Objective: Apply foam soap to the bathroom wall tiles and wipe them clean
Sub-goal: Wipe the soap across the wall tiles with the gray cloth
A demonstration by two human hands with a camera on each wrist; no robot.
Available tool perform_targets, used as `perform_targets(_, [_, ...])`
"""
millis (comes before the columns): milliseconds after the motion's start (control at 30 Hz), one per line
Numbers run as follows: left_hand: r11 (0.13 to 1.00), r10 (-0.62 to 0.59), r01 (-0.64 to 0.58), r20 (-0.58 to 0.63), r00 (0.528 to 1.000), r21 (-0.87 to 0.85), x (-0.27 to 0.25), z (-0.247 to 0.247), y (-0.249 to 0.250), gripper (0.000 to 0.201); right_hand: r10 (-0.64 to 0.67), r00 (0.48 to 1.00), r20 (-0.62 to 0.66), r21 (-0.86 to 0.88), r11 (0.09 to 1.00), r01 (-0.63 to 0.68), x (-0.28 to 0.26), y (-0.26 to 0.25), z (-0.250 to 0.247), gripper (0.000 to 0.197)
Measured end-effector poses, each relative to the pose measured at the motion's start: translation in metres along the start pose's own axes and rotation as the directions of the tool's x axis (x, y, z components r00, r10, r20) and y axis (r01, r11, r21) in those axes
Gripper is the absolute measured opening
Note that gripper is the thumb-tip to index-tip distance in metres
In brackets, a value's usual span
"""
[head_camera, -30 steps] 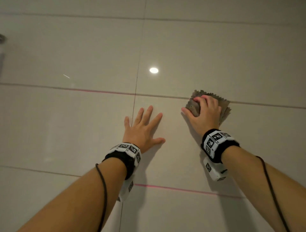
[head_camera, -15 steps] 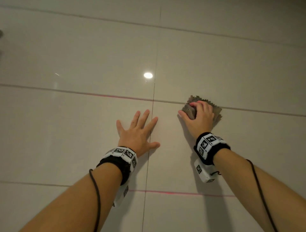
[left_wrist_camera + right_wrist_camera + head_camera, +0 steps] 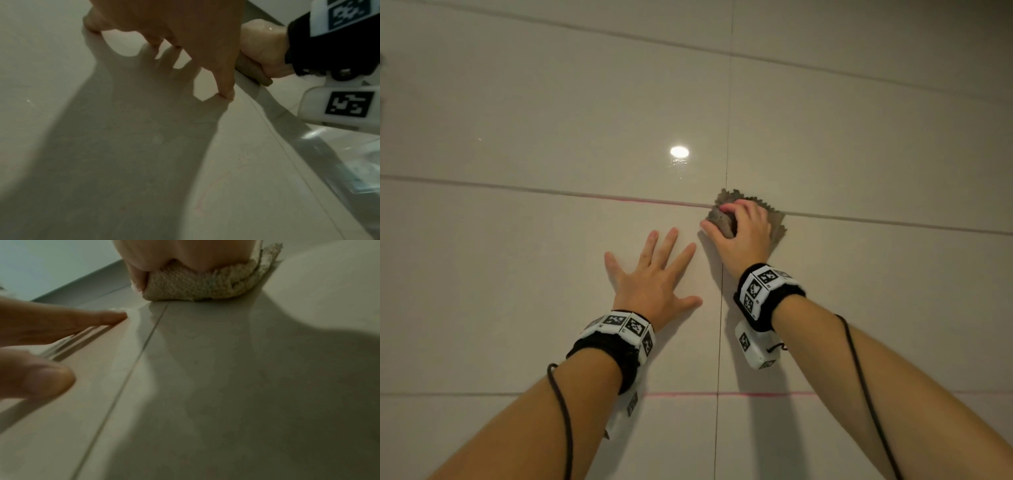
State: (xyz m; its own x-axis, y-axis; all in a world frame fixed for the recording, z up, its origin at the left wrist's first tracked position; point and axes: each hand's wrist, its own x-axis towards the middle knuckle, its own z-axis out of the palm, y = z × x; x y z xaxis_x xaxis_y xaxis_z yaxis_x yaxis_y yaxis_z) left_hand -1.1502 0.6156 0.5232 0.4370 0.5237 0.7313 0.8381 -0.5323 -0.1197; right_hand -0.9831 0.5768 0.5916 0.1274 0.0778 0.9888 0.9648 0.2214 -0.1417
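Note:
Large glossy beige wall tiles (image 3: 551, 120) fill the head view, split by thin grout lines. My right hand (image 3: 743, 236) grips a bunched grey-brown cloth (image 3: 722, 217) and presses it to the wall where a vertical and a horizontal grout line cross. In the right wrist view the cloth (image 3: 197, 287) is wadded under the curled fingers against the tile (image 3: 226, 386). My left hand (image 3: 654, 274) lies flat on the tile just left of the vertical grout line, fingers spread and straight. The left wrist view shows its fingertips (image 3: 226, 95) touching the wall. No foam is visible.
A ceiling light reflects as a bright spot (image 3: 679, 151) above the hands, with a wet sheen below it. Faint pink lines run along the horizontal grout (image 3: 722, 394). A dark fixture edge (image 3: 381, 85) shows at the far left.
The right hand has slid the cloth to the left, toward the vertical grout line and the left hand. The left hand stays flat on the wall.

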Motion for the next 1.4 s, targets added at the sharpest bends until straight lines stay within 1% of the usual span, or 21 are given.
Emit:
perform_targets(67, [1.000, -0.009, 0.009, -0.002, 1.000, -0.011, -0.002, -0.001, -0.003, 0.093, -0.005, 1.000, 0.007, 0.014, 1.000, 0.004, -0.001, -0.004, 0.006, 0.048])
perform_targets(133, [0.999, -0.030, 0.030, -0.002, 1.000, -0.016, -0.005, 0.001, -0.011, 0.094, 0.000, 1.000, -0.016, 0.027, 1.000, 0.000, -0.002, -0.007, 0.011, 0.048])
perform_targets(267, [0.997, -0.076, 0.076, 0.003, 0.997, -0.021, -0.014, 0.000, -0.038, 0.096, 0.002, 0.999, -0.032, 0.018, 1.000, -0.002, -0.005, -0.005, 0.015, 0.049])
perform_targets(400, [0.995, -0.091, 0.091, -0.004, 0.996, -0.035, -0.017, -0.004, -0.060, 0.096, -0.027, 0.999, -0.018, 0.007, 1.000, 0.027, -0.005, -0.007, 0.016, 0.048])
perform_targets(500, [0.996, -0.087, 0.087, 0.006, 0.996, -0.027, -0.018, -0.007, -0.070, 0.095, -0.036, 0.999, -0.021, 0.005, 0.999, 0.036, -0.006, -0.017, 0.022, 0.048])
perform_targets(767, [0.998, -0.054, 0.054, 0.014, 0.998, -0.009, -0.015, -0.015, -0.097, 0.094, 0.012, 0.997, -0.075, 0.004, 1.000, -0.011, -0.006, -0.036, 0.031, 0.044])
perform_targets(967, [1.000, -0.027, 0.027, 0.004, 1.000, 0.004, -0.016, -0.016, -0.111, 0.090, 0.012, 0.999, -0.051, -0.036, 0.999, -0.014, -0.008, -0.053, 0.041, 0.045])
perform_targets(1133, [1.000, 0.002, -0.001, -0.047, 0.999, 0.018, -0.022, -0.015, -0.123, 0.087, -0.002, 0.999, -0.049, -0.048, 0.999, 0.000, -0.011, -0.076, 0.058, 0.046])
perform_targets(1400, [0.998, -0.058, 0.060, -0.096, 0.994, 0.019, -0.034, -0.013, -0.178, 0.091, -0.010, 0.999, -0.041, -0.041, 0.999, 0.008, -0.014, -0.109, 0.082, 0.046])
